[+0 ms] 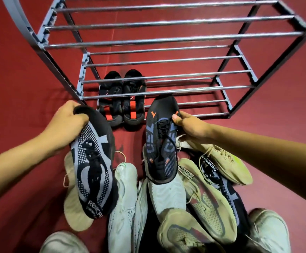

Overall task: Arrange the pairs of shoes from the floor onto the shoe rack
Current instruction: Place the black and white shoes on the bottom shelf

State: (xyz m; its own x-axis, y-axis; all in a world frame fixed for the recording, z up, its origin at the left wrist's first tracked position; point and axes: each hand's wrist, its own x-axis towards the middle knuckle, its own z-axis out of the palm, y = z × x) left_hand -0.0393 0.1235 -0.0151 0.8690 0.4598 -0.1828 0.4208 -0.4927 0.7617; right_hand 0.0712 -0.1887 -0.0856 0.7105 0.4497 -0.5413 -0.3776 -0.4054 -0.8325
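Note:
My left hand [66, 123] grips the toe end of a black and grey knit sneaker [93, 165], lifted above the pile. My right hand [190, 127] holds a black sneaker with blue lettering and orange marks [160, 141] by its side, toe pointing at the shoe rack [166, 75]. A pair of black shoes with orange straps [122, 99] sits side by side at the left of the rack's lowest shelf. Several loose shoes lie on the floor below my hands: a beige one [227, 165], pale mint ones [124, 198] and another black and grey one [227, 190].
The rack has metal bars in three tiers on a dark frame, standing on a red floor [20, 79]. The right part of the lowest shelf [203, 105] holds no shoes. The shoe pile fills the floor near me.

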